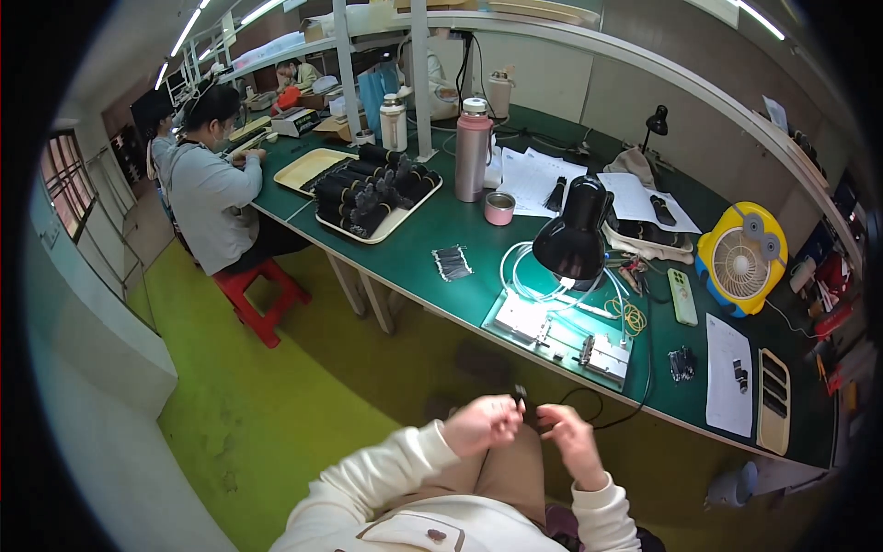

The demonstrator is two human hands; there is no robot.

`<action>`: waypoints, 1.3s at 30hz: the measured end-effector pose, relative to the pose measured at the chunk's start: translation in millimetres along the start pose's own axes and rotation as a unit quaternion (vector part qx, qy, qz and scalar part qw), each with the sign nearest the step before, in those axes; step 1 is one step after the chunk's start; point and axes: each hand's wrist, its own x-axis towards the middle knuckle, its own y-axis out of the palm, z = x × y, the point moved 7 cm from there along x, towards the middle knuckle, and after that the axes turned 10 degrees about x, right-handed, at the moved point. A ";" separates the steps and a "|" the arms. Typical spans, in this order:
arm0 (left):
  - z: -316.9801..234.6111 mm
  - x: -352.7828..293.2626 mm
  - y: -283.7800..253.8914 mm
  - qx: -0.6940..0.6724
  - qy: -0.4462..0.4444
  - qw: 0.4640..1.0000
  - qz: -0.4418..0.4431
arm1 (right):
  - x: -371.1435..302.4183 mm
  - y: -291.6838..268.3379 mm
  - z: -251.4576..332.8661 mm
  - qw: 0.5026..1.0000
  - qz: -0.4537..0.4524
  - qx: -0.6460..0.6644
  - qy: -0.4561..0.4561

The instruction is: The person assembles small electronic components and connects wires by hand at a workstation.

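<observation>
Head: our left hand (483, 426) pinched a black piece (521, 394).
Right hand (572, 440): loosely curled, seemingly empty.
Lamp (570, 237): working nearer seemed wiser.

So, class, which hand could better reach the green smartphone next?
Probably the right hand: it looks empty and is nearer the green smartphone, while the left hand pinches a small black piece.

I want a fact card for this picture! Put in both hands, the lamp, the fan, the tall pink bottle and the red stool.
Left hand: pinching a small black piece
Right hand: close by; unclear whether it holds anything
Lamp: black, shining on metal blocks
Fan: yellow and blue, near a green phone
Bottle: upright on the green table, near a pink cup
Stool: red, under a seated person in grey
</observation>
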 end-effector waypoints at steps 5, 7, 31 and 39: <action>53.2 -22.8 6.5 -0.094 -0.031 0.995 0.029 | -10.3 63.7 -28.5 0.955 0.148 0.179 0.183; 59.7 -29.2 5.6 -0.090 -0.030 0.995 0.005 | -15.5 65.3 -44.7 0.940 0.147 0.210 0.225; 88.7 -18.5 -6.1 0.089 -0.147 0.984 -0.042 | -38.9 43.0 -79.2 0.903 0.142 0.245 0.323; 83.5 -20.7 -10.7 0.014 -0.164 0.984 -0.063 | -24.0 30.9 -32.4 0.983 0.107 -0.144 -0.037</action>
